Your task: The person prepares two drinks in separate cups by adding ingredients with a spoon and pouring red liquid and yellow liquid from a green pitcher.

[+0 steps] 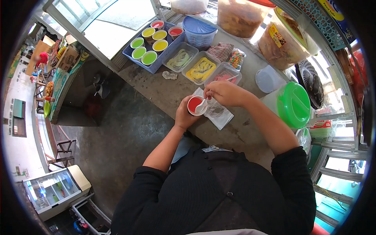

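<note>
My left hand point(183, 116) is wrapped round a paper cup point(190, 98) filled with something bright red. A white spoon point(201, 107) dips into the red contents, its handle pinched in my right hand point(228, 94). Beneath my right hand lies a white plastic sheet or bag point(222, 120) on the grey counter. Just beyond stand open clear tubs: one with a yellow mix point(200, 70), one with a pale green mix point(179, 59), and one with pink-red contents point(227, 74), partly covered by my right hand.
A blue basket point(154, 69) holds several cups of green, yellow and red. Behind the tubs are a blue-lidded container point(199, 33) and a bag of colourful candies point(236, 58). A green-lidded container point(293, 105) stands right, near large snack tubs point(280, 43). The counter's edge point(156, 102) runs diagonally at left.
</note>
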{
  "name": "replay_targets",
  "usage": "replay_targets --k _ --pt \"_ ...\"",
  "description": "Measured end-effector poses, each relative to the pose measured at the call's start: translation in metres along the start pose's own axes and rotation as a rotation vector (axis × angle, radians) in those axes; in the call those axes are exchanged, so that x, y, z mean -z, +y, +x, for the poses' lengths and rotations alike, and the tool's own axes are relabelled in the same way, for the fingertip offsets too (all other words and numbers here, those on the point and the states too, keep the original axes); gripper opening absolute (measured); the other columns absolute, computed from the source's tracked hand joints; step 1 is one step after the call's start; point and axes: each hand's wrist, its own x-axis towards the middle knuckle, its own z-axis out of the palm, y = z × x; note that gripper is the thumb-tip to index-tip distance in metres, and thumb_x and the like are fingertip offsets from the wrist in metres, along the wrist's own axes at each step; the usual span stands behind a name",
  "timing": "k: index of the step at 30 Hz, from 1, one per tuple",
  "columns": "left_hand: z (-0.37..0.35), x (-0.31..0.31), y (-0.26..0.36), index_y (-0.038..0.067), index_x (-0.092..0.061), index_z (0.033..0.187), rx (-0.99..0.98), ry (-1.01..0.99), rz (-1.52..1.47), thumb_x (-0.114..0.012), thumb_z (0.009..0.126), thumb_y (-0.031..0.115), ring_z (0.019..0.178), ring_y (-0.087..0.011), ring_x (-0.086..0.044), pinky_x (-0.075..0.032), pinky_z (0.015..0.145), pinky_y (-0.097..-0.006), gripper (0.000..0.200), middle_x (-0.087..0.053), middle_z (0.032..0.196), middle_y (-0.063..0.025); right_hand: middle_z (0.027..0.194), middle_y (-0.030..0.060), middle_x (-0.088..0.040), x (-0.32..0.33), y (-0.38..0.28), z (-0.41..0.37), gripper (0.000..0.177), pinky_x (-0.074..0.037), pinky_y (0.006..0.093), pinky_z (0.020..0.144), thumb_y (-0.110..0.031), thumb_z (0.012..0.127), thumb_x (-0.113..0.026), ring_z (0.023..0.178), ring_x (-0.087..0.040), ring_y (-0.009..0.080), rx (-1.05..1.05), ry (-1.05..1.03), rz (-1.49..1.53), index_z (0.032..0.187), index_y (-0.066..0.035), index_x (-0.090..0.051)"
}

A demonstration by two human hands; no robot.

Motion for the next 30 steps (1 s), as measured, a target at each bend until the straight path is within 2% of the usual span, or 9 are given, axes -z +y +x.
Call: replay_targets --k 9,12,15,18,21,24,30 --pt "0.001 0.000 0.002 0.010 -0.053 0.130 -0.026 0.006 -0.007 -0.092 0.066 0.018 0.112 -0.0342 -0.066 -0.055 0.094 -0.0415 0.076 -0.064 0.124 -0.0134 0.095 0.0101 -0.070 0.005 0.013 -0.003 0.020 -0.050 0.0354 0.085 -0.011 0.104 -0.048 0.093 -0.067 0.0215 -0.034 -0.025 0.123 0.104 -0.002 -0.067" --pt "0.001 0.001 0.002 0.009 -0.053 0.130 -0.033 0.010 0.012 -0.092 0.066 0.018 0.112 -0.0341 -0.066 -0.055 0.094 -0.0414 0.075 -0.064 0.124 -0.0134 0.096 0.0094 -0.072 0.015 0.012 -0.005 0.020 -0.051 0.0344 0.084 -0.011 0.104 -0.049 0.093 -0.067 0.0202 -0.061 0.034 0.145 0.103 -0.003 -0.067" --pt "0.002 -0.001 0.003 0.009 -0.054 0.129 -0.043 0.025 0.020 -0.092 0.066 0.018 0.112 -0.0340 -0.066 -0.055 0.094 -0.0413 0.075 -0.064 0.124 -0.0133 0.092 0.0102 -0.073 0.019 0.010 -0.007 0.022 -0.053 0.0376 0.083 -0.011 0.103 -0.049 0.090 -0.070 0.0227 -0.017 0.154 0.163 0.103 -0.003 -0.068" --pt "0.002 -0.002 0.003 0.009 -0.054 0.129 -0.039 0.028 0.018 -0.092 0.066 0.018 0.112 -0.0340 -0.066 -0.055 0.095 -0.0413 0.075 -0.065 0.124 -0.0133 0.091 0.0105 -0.073 0.011 0.015 -0.007 0.022 -0.053 0.0377 0.081 -0.011 0.101 -0.049 0.088 -0.070 0.0234 0.027 0.162 0.030 0.102 -0.003 -0.069" --pt "0.002 0.001 0.003 0.009 -0.054 0.129 -0.026 0.010 0.020 -0.092 0.066 0.019 0.113 -0.0340 -0.066 -0.055 0.095 -0.0415 0.075 -0.065 0.124 -0.0133 0.092 0.0112 -0.071 0.000 0.017 -0.004 0.018 -0.051 0.0365 0.085 -0.008 0.099 -0.052 0.090 -0.067 0.0244 0.003 0.100 -0.046 0.103 -0.003 -0.069" --pt "0.001 0.001 0.003 0.010 -0.054 0.130 -0.020 0.006 0.031 -0.092 0.066 0.019 0.113 -0.0341 -0.066 -0.054 0.095 -0.0417 0.075 -0.065 0.124 -0.0135 0.091 0.0107 -0.070 -0.006 0.019 -0.003 0.018 -0.051 0.0367 0.083 -0.005 0.098 -0.052 0.089 -0.066 0.0242 -0.023 0.094 0.028 0.102 -0.003 -0.069" --pt "0.001 0.000 0.001 0.010 -0.053 0.131 -0.017 0.000 0.031 -0.092 0.066 0.019 0.113 -0.0345 -0.066 -0.055 0.095 -0.0417 0.076 -0.064 0.124 -0.0135 0.093 0.0111 -0.070 -0.004 0.016 -0.002 0.017 -0.051 0.0375 0.082 -0.006 0.098 -0.051 0.089 -0.067 0.0246 -0.014 0.048 -0.018 0.101 -0.003 -0.068"
